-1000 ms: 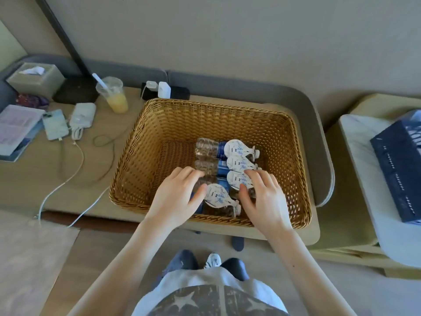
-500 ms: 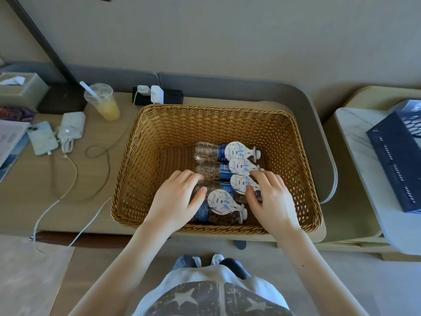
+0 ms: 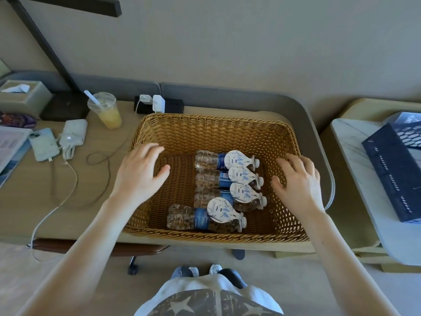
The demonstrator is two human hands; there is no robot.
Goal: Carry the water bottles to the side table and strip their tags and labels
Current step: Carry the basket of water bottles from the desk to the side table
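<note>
Several small clear water bottles with blue labels lie on their sides inside a brown wicker basket on the desk. Each carries a white bulb-shaped tag near its neck. The nearest bottle lies a little apart from the others, by the front wall. My left hand hovers open over the basket's left wall. My right hand hovers open over its right wall. Neither hand touches a bottle.
A cup of yellow drink with a straw, a phone, a power bank, cables and a tissue box sit left of the basket. A white marble side table at the right holds a dark blue box.
Both hands have let go of the bottles and spread apart, the left toward the basket's left wall, the right toward its right wall. The bottles stay in the basket.
</note>
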